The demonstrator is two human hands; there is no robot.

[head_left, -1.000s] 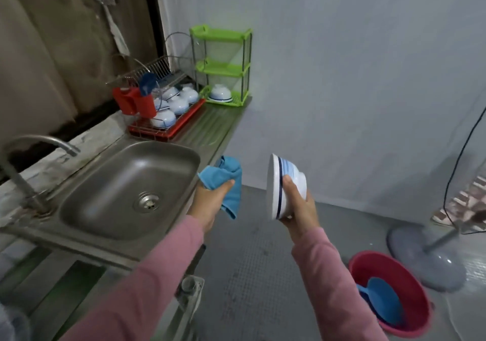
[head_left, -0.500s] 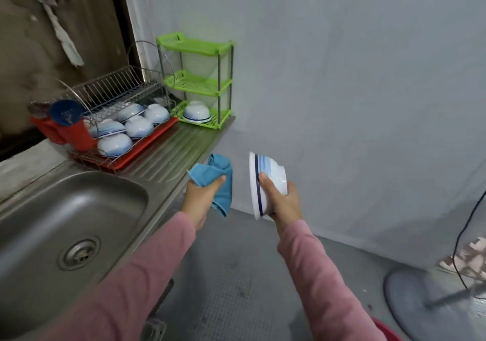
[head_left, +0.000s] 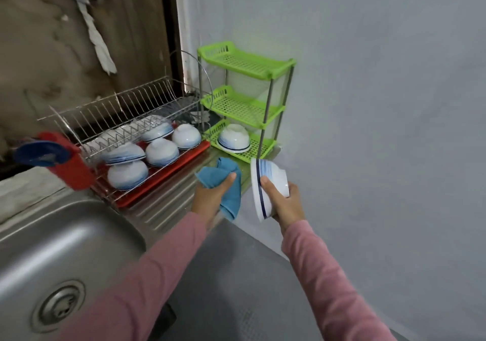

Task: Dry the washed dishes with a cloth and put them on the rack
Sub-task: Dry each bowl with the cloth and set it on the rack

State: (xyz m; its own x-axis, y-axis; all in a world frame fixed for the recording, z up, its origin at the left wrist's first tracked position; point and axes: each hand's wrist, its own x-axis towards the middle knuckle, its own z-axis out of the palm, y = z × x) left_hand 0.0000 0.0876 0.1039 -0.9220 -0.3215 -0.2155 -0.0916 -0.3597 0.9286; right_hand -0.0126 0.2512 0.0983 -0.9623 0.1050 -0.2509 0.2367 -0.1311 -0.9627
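My right hand grips a white bowl with blue stripes, tipped on its side with the rim facing left, just off the counter's right end. My left hand clutches a bunched blue cloth over the counter edge, a short gap left of the bowl. A green three-tier rack stands in the corner behind both hands; one white bowl lies upside down on its bottom shelf. The upper two shelves hold nothing.
A wire dish rack on a red tray holds several upturned white bowls, with a red cup holder at its left end. The steel sink fills the lower left. A grey wall stands close on the right.
The view has moved closer to the racks. Both hands have shifted toward the green rack, the bowl and cloth still held the same way.
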